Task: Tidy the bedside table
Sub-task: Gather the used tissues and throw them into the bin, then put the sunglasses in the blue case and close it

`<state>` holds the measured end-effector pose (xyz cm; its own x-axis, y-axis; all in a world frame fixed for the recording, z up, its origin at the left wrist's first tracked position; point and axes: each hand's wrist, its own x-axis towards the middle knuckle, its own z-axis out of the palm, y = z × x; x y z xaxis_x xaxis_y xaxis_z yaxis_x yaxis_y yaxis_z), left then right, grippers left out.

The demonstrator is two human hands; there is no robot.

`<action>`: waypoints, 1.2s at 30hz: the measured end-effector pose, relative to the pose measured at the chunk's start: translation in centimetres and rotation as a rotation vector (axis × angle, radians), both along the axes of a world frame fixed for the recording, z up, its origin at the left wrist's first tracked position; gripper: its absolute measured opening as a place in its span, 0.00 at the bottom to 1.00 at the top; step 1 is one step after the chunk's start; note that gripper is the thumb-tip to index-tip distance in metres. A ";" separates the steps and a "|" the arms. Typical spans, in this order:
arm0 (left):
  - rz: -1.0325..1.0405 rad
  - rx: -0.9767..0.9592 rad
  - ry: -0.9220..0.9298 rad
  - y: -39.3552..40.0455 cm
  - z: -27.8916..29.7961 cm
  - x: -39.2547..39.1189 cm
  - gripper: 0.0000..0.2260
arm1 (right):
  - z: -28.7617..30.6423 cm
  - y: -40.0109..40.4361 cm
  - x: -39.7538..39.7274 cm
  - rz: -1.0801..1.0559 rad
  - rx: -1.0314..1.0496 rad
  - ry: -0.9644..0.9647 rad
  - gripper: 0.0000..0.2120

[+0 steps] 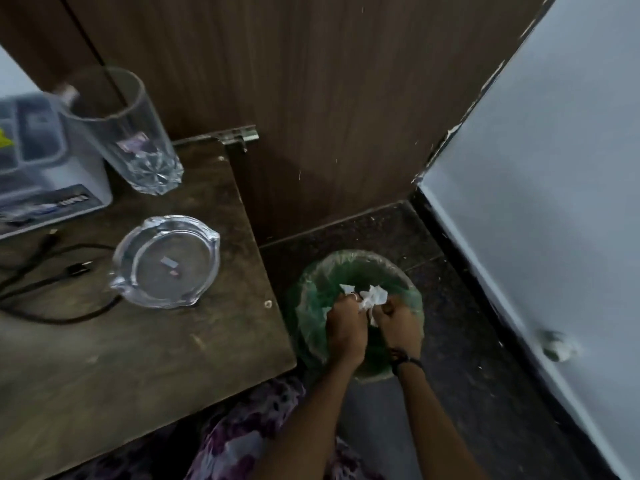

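Observation:
A brown wooden bedside table [145,358] fills the left side. On it stand a tall clear glass [128,133] and a glass ashtray [166,261] with small scraps inside. Right of the table, on the floor, is a bin with a green liner [311,306]. My left hand [346,327] and my right hand [398,323] are side by side over the bin's opening. Both are closed on crumpled white tissue paper [372,297], which sticks out above the fingers.
A white box [45,188] sits at the table's back left, with black cables [52,282] trailing in front of it. A dark wooden panel [329,116] rises behind the bin. A pale wall [554,202] runs along the right. The floor is dark stone.

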<state>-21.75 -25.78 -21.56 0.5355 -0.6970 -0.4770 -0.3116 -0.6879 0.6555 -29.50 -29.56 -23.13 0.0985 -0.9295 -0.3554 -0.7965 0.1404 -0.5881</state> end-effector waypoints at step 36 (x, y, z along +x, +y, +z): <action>0.237 -0.428 -0.442 26.8 21.3 13.9 0.14 | 22.2 21.6 16.2 0.683 -0.319 -0.438 0.07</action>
